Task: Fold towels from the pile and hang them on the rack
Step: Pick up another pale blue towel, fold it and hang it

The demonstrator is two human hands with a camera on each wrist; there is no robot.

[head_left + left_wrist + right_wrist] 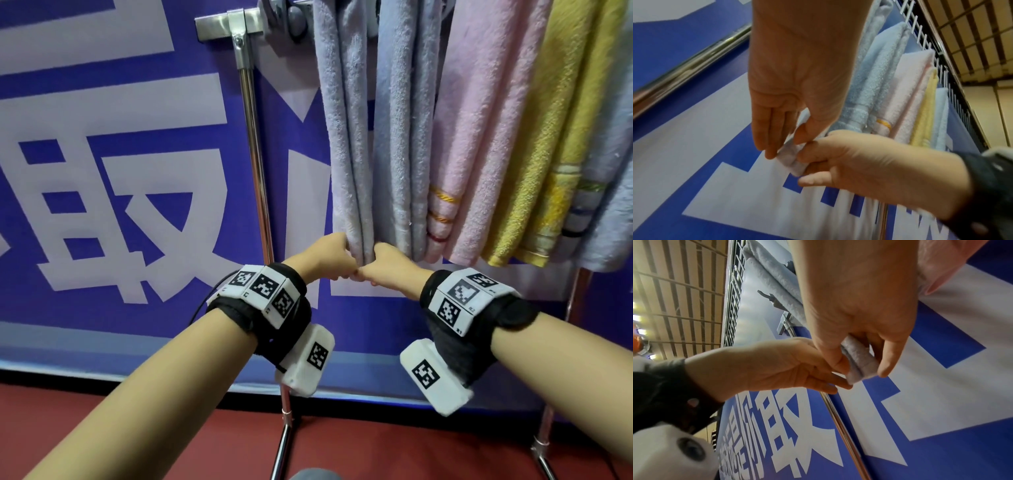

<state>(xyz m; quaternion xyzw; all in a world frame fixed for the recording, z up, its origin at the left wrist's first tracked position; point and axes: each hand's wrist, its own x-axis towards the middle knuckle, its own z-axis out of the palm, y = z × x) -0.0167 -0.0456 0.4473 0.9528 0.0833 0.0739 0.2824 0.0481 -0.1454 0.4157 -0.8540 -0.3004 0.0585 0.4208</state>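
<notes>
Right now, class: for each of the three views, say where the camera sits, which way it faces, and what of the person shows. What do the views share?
Head: worn on the head, looking forward and down at the rack; both forearms show, left hand and right hand at the lavender towel.
Left wrist: under the left hand, looking up along it; the right hand shows too.
Right wrist: under the right hand, looking up.
Shared: both hands pinching the towel's lower end.
</notes>
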